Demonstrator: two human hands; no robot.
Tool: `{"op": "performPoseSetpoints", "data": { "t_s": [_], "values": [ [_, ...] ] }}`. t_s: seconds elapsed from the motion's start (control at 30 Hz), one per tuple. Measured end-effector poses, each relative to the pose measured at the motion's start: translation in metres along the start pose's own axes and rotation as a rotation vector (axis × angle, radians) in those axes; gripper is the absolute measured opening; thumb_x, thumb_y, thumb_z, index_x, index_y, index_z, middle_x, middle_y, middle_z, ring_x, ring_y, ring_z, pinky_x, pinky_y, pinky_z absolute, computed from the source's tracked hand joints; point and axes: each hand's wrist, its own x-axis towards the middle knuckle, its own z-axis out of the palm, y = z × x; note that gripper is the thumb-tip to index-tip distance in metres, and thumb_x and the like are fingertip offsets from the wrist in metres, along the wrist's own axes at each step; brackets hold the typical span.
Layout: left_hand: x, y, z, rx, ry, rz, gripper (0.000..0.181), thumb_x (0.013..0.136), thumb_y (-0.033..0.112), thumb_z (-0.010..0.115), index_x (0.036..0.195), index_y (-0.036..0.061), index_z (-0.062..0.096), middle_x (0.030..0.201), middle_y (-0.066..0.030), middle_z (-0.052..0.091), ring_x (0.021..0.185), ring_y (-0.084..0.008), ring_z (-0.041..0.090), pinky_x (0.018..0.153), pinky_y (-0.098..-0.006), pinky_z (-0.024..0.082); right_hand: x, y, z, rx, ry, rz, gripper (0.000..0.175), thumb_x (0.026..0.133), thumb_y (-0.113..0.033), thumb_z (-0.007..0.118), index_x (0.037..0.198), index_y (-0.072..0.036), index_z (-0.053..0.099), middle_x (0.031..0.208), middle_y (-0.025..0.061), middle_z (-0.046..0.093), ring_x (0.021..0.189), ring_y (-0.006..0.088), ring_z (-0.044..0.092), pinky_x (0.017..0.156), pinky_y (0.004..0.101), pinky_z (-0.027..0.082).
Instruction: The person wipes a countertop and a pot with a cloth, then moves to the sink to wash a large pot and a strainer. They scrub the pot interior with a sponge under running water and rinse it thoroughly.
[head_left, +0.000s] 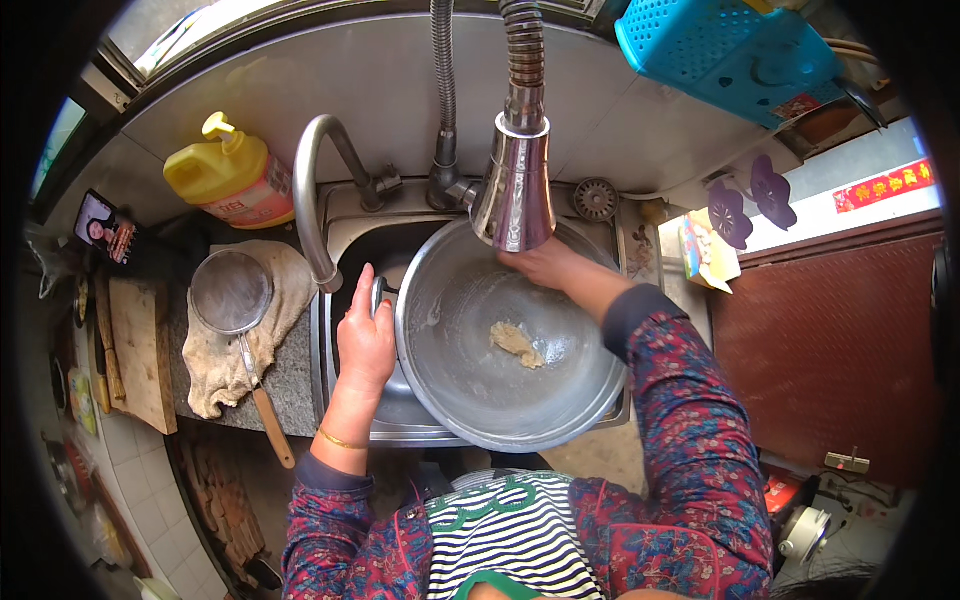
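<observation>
A large round metal basin (450, 390) rests over the sink (371, 247), with a pale, dough-like lump (516, 345) on its bottom. Whitish smears streak its inner wall. At the basin's left side, my left hand (365, 337) has thumb and index finger on either side of its loop handle (379, 294); the other fingers are hidden. My right hand (544, 264) reaches into the basin at the far side. The chrome spray head (517, 195) hangs over that hand and hides part of it, so what its fingers hold cannot be seen.
A curved faucet (304, 187) arches beside the sink's left edge. Left of it, a fine-mesh strainer (232, 291) lies on a cloth (206, 375), near a yellow pump bottle (225, 172), a phone (105, 225) and a wooden board (135, 345). A drain strainer (596, 199) sits behind the basin.
</observation>
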Motion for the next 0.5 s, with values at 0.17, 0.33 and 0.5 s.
{"op": "performPoseSetpoints", "data": {
  "t_s": [0.17,0.33,0.5],
  "values": [
    [-0.001,0.005,-0.004,-0.017,-0.011,0.009,0.051,0.088,0.011,0.053,0.139,0.0081,0.046,0.088,-0.0247,0.066,0.073,-0.0354,0.065,0.069,-0.0404,0.050,-0.005,0.004,-0.006,0.395,-0.022,0.145,0.024,0.078,-0.016,0.054,0.101,-0.010,0.056,0.105,0.0109,0.056,0.105,0.0272,0.054,0.083,0.0419,0.042],
    [0.001,0.001,-0.002,-0.037,-0.004,0.012,0.052,0.088,0.011,0.054,0.139,0.0084,0.045,0.084,-0.0235,0.065,0.070,-0.0339,0.064,0.067,-0.0396,0.049,-0.071,0.005,-0.035,-0.076,-0.316,0.047,0.026,0.078,-0.016,0.053,0.102,-0.006,0.057,0.110,0.0141,0.057,0.110,0.0322,0.053,0.094,0.0457,0.041],
    [0.003,-0.002,0.002,0.070,0.022,0.081,0.052,0.088,0.011,0.054,0.140,0.0090,0.045,0.082,-0.0240,0.065,0.069,-0.0335,0.064,0.066,-0.0400,0.049,0.017,0.010,-0.008,0.168,0.021,-0.111,0.024,0.080,-0.016,0.053,0.101,-0.008,0.058,0.114,0.0154,0.057,0.115,0.0306,0.052,0.098,0.0459,0.039]
  ]
}}
